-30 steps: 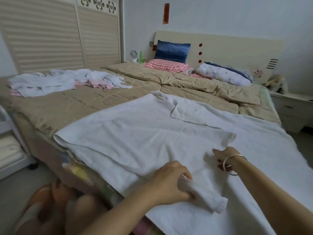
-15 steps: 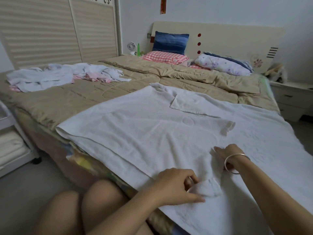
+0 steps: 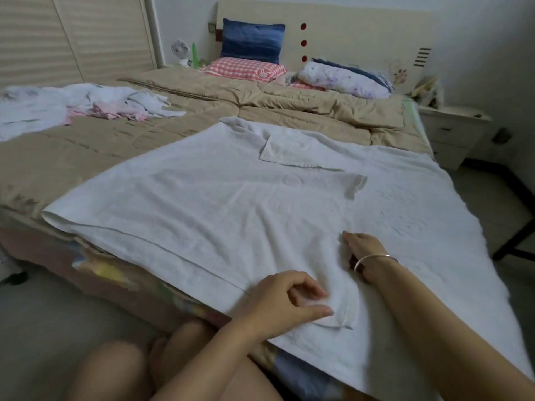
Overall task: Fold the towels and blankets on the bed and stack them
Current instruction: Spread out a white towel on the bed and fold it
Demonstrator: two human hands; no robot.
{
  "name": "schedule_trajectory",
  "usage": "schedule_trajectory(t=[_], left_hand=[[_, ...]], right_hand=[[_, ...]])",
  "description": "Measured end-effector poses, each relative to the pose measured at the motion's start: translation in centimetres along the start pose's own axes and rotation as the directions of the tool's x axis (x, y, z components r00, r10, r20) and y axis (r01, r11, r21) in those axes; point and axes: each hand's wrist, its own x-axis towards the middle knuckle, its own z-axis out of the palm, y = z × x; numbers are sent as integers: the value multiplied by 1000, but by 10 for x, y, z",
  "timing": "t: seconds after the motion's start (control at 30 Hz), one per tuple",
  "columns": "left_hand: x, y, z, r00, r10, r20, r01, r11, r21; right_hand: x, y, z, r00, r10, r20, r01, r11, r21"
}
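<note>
Currently on the bed [image 3: 37, 244], near right: one large white towel [image 3: 202, 198], spread flat, its near edge hanging over the bed's side. An upper layer is folded across from the left, and its near corner lies flat just beside the left hand.

Left hand [image 3: 289, 302]: rests on the towel at the near edge, fingers [image 3: 307, 286] loosely curled, thumb stretched out, holding nothing.

Right hand [image 3: 364, 253]: lies on the towel beside the upper layer's right edge, with a silver bangle [image 3: 373, 259] at the wrist. Most of its fingers are hidden under the hand, so whether they pinch the cloth cannot be told.

Far left on the bed: a loose heap of white and pink cloths [image 3: 86, 105], unfolded.

Tan quilt [image 3: 289, 111]: covers the rest of the bed.

Far end, by the headboard [image 3: 362, 27]: blue pillow [image 3: 252, 43], red checked pillow [image 3: 246, 69], floral pillow [image 3: 341, 79].

Far right: nightstand [image 3: 451, 131].

Near edge, below the bed: the person's bare knees [image 3: 115, 371].
</note>
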Motion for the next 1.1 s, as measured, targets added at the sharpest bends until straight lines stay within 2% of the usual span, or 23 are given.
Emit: schedule_trajectory(t=[0.1,0.2,0.3,0.37,0.43,0.5,0.57,0.73,0.9,1.0,1.1], left_hand=[[-4,0,6,992,127,-26,-120,975,185],[-8,2,14,963,267,-34,-237,900,365],[-4,7,22,918,374,-130,-299,869,393],[-1,11,30,872,455,-182,-351,839,415],[0,21,40,869,455,-194,-369,858,357],[0,32,46,894,395,-210,-356,912,203],[1,50,59,897,387,-215,-374,922,99],[1,102,106,905,417,-80,-418,908,6],[-2,135,173,881,458,119,-462,887,7],[-8,136,203,868,464,178,-482,872,79],[-11,119,214,873,423,242,-477,844,245]], right_hand=[[1,5,5,999,-41,-32,41,999,-15],[1,7,7,995,-81,-50,77,994,-80],[-3,2,5,990,-132,-46,122,976,-178],[-5,-1,2,987,-151,-49,141,977,-158],[-8,-2,-4,983,-174,-55,167,978,-122],[-10,-4,-15,976,-209,-65,202,975,-92],[-11,-4,-41,965,-249,-84,244,967,-68],[-24,3,-128,921,-367,-131,351,927,-132],[-50,28,-219,890,-389,-236,374,921,-110],[-57,63,-245,915,-332,-231,307,942,-134],[-57,103,-233,965,-207,-162,197,978,-73]])
